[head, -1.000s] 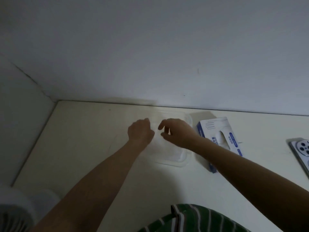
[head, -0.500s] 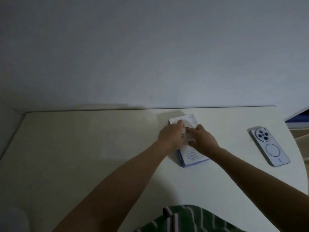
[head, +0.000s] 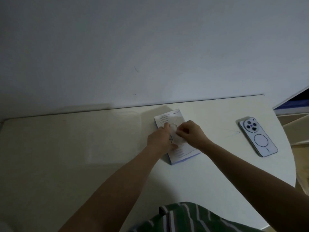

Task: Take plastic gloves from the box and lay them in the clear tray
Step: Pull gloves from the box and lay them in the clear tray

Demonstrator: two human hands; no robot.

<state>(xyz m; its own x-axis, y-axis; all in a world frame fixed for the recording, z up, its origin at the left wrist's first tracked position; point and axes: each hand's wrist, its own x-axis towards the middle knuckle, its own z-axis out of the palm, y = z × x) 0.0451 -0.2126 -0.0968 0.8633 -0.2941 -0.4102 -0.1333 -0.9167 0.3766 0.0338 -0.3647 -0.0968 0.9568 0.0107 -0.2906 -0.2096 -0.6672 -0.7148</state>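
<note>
While both hands crowd the box slot, a film glove sits in the pinch

Because the thin clear plastic glove (head: 174, 133) is little more than film, it should weigh almost nothing, crumple at a touch, cling to its neighbours and slip between dry fingertips; I judge it best taken by the bunched fold at the slot, pinched firmly and drawn straight up so that only one sheet follows. The right hand (head: 190, 133) has its fingers curled, and its grip looks pressed together on that pale fold; the left hand (head: 160, 139) lies just left of that grip on the white and blue cardboard box (head: 168, 118), and I cannot tell whether its own grip pinches the film too or merely presses the box top flat. The glove is right at the grip, over the box; how much of it is out of the slot is too blurred to say. Under the grip the box lies flat; well to the left of the grip the shallow clear plastic tray (head: 132, 113) is barely visible, and whether it holds any gloves I cannot make out; well to the right a pale blue smartphone (head: 257, 138) lies camera side up. All rest on a smooth cream desk (head: 66, 173) with a rounded right corner, set against a plain grey-white wall (head: 150, 47) beyond the grip; the light is dim; a green striped garment (head: 184, 218) shows nearest the viewer.
</note>
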